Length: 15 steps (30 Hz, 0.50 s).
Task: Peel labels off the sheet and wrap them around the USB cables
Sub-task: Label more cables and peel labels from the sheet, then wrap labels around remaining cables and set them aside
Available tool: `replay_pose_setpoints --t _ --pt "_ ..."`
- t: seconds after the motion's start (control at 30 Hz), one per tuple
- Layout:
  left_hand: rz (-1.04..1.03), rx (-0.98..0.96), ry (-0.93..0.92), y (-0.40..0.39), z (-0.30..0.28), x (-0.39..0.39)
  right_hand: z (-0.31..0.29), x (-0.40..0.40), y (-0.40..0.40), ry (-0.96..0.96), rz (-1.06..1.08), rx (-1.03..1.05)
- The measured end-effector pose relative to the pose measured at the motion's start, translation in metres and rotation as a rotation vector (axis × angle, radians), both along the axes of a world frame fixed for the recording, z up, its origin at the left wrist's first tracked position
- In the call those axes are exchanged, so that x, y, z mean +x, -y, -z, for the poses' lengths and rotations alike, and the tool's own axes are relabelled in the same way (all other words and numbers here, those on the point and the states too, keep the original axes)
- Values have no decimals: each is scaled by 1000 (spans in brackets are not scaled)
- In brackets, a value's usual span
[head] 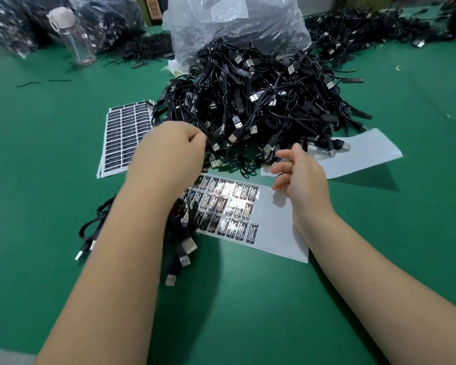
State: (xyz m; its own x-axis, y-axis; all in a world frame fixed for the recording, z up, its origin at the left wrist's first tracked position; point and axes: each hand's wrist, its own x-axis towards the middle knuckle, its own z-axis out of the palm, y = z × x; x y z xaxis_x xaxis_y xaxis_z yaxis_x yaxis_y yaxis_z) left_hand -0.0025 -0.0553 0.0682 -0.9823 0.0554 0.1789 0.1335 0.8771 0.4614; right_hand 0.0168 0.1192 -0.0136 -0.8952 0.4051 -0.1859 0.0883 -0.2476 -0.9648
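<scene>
On the green table (50, 154), far left of your hands, lies a full sheet of black labels (125, 138), its right near corner hidden under your left wrist. Nearer to you, a small bunch of black USB cables (181, 246) with silver plugs runs under your left forearm. Your left hand (169, 151) is curled and pinches a black cable (209, 143) at the near left edge of the big tangled cable pile (261, 109). Between your hands, just near of them, lies the part-used label sheet (271, 225): glossy black labels (227, 204) on its left part, bare backing on the right. Your right hand (300, 177) hovers over its far right corner, fingers loosely curled, holding nothing visible. Farther right, an empty backing sheet (361, 156) lies against the pile.
</scene>
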Motion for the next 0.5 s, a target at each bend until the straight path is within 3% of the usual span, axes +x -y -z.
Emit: replay_pose_setpoints --t 0.07,0.17,0.3,0.4,0.5 --pt "-112 -275 31 20 -3 -6 0 1 1 1 -2 9" --pt "-55 -621 356 28 22 -3 -1 3 3 -3 -17 48" --pt "-6 -661 351 32 42 0 -4 6 2 -56 -14 94" --pt "-3 -626 462 33 37 -2 -5 10 1 -87 -25 176" --pt "16 -643 508 31 36 -3 -5 13 -1 -76 -83 381"
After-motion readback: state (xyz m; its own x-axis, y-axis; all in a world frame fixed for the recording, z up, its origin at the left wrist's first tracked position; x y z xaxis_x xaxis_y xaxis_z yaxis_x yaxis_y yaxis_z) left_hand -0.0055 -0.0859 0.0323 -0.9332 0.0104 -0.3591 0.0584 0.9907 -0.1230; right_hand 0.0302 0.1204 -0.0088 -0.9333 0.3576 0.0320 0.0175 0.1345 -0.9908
